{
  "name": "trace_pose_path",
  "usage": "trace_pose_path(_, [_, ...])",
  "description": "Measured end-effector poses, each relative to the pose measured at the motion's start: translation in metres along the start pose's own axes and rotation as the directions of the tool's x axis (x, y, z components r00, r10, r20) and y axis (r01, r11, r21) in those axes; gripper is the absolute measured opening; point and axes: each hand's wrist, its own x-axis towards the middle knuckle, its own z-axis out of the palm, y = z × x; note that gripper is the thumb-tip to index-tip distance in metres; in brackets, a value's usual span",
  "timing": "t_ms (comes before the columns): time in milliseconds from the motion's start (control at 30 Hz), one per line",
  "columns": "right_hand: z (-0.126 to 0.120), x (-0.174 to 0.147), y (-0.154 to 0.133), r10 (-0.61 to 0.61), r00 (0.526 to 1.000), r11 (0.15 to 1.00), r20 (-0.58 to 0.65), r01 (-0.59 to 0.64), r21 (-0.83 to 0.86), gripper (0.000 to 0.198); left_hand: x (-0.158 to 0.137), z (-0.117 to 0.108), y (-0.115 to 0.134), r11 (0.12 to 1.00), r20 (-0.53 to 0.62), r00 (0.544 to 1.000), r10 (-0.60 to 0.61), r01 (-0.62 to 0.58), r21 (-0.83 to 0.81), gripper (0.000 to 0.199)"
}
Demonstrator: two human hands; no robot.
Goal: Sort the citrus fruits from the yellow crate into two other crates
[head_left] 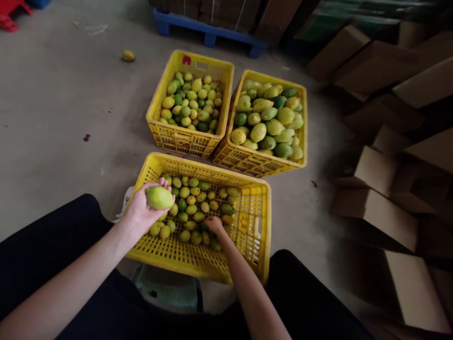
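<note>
My left hand [143,203], palm up over the left end of the near yellow crate [247,222], holds a large yellow-green lemon [159,197]. My right hand [214,224] is down inside the same crate among smaller green and yellow lemons [191,209]. Its fingers are curled in, and whatever is between them is hidden. The near crate tilts toward me, with its fruit in a loose single layer and perforated floor showing along the front.
Behind stand two more yellow crates: the left one [186,137] holds small lemons, the right one [260,163] larger ones. A single lemon [128,55] lies on the floor. Cardboard boxes [391,217] crowd the right side. A blue pallet [208,35] bears a dark stack.
</note>
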Motion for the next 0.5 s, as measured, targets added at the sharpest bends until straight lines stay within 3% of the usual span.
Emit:
trace_pose_path(100, [0.000,0.003,0.010,0.205,0.979,0.965,-0.012,-0.204,-0.165,0.022,0.001,-0.004,0.002,0.998,0.047,0.999,0.001,-0.004,0.059,0.020])
trace_pose_path(200, [-0.004,0.016,0.019,0.336,0.935,0.889,-0.110,-0.354,-0.290,0.017,0.003,-0.009,0.002,0.996,0.034,0.999,0.014,-0.017,0.082,0.022])
trace_pose_path(400, [-0.002,0.059,0.018,0.420,0.866,0.748,-0.271,-0.500,-0.437,0.041,0.006,-0.011,0.002,0.996,-0.046,0.999,-0.024,0.028,0.088,0.020])
trace_pose_path(500, [0.006,0.077,0.014,0.472,0.826,0.679,-0.309,-0.564,-0.470,0.044,0.007,-0.008,0.001,0.994,-0.054,0.996,-0.067,0.071,0.088,0.023])
